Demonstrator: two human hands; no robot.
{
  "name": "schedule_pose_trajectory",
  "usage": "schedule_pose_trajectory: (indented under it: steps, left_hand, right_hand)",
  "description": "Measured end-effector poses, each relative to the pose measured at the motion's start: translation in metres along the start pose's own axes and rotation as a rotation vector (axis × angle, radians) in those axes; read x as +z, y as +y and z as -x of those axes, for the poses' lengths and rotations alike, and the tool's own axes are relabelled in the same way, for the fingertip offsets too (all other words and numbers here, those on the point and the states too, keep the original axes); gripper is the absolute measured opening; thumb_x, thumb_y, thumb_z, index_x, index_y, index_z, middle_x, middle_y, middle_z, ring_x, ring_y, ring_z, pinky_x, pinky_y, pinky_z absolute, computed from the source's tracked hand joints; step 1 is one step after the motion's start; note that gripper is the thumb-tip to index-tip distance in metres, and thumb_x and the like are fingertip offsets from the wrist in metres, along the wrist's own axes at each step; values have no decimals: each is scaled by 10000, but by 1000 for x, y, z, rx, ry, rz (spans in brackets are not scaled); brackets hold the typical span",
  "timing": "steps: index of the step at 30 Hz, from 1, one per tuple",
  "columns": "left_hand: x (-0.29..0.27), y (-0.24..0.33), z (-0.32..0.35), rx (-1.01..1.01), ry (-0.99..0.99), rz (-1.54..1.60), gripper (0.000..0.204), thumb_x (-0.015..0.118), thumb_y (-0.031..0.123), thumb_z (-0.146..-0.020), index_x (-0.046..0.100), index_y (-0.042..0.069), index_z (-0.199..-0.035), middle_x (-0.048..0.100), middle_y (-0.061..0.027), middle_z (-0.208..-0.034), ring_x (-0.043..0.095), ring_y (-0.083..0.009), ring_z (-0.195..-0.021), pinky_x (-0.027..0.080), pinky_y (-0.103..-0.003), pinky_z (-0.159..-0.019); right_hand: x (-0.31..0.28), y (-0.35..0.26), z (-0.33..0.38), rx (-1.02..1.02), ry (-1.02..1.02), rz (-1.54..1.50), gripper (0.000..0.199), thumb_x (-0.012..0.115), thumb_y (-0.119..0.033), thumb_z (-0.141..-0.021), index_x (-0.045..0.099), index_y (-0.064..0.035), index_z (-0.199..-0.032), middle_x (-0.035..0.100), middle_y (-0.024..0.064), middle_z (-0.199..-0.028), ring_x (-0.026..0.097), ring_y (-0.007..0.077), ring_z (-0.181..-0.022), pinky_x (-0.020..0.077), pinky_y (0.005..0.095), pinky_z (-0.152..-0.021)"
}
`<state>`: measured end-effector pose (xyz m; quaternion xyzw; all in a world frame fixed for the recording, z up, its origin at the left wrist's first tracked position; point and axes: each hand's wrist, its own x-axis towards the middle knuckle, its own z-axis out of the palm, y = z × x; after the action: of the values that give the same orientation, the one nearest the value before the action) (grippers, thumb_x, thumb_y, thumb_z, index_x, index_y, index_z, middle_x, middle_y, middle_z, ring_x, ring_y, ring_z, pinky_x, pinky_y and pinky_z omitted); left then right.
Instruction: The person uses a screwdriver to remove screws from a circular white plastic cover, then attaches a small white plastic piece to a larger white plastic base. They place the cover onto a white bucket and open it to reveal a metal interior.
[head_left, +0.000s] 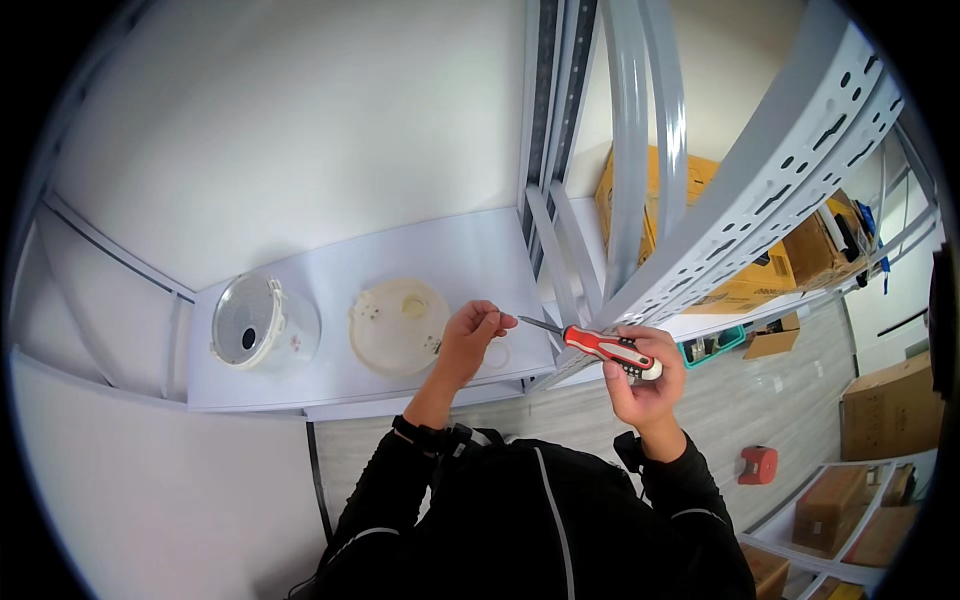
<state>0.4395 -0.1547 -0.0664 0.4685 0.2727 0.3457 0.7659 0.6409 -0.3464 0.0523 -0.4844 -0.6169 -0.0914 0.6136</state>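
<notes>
My right hand [650,385] grips a screwdriver [605,349] with a red, white and black handle, its metal tip pointing left toward my left hand. My left hand [470,338] is raised over the white shelf [330,385], fingertips pinched together on something too small to make out, right at the screwdriver's tip. Below that hand a thin white ring [497,355] lies on the shelf. A round cream lid plate [397,325] lies flat to the left of my hand. Further left sits a white rice-cooker body [263,325], tipped on its side.
Grey perforated metal rack uprights [760,190] rise at the right. Yellow and brown cardboard boxes [745,280] sit behind them. A green crate [712,347], a red object [758,465] on the wood-look floor, and more boxes [880,415] lie at the right.
</notes>
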Motion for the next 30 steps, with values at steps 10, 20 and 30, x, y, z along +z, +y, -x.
schedule_pose_trajectory:
  steps: [10, 20, 30]
  left_hand:
    - [-2, -5, 3, 21, -229, 232, 150, 607, 50, -1092, 678, 33, -1223, 775, -114, -1086, 736, -222, -1095, 568, -347, -945]
    - [-5, -6, 6, 44, -302, 387, 148, 600, 55, -1098, 671, 42, -1226, 761, -108, -1100, 734, -214, -1059, 572, -357, -963]
    - [-25, 1, 12, -14, -320, 307, 120, 619, 49, -1086, 697, 27, -1174, 738, -62, -1065, 750, -172, -1019, 550, -306, -890]
  right_hand:
    - [5, 3, 8, 54, 12, -73, 457, 838, 10, -833, 575, 9, -1206, 723, 269, -1118, 748, 316, -980, 601, 390, -865]
    - [10, 3, 12, 98, -2, -101, 433, 836, -18, -849, 575, 14, -1193, 717, 273, -1126, 731, 326, -1008, 591, 398, -886]
    - [1, -7, -3, 99, -168, -42, 357, 824, -9, -837, 618, 2, -1128, 680, 252, -1183, 702, 367, -1002, 570, 400, -865]
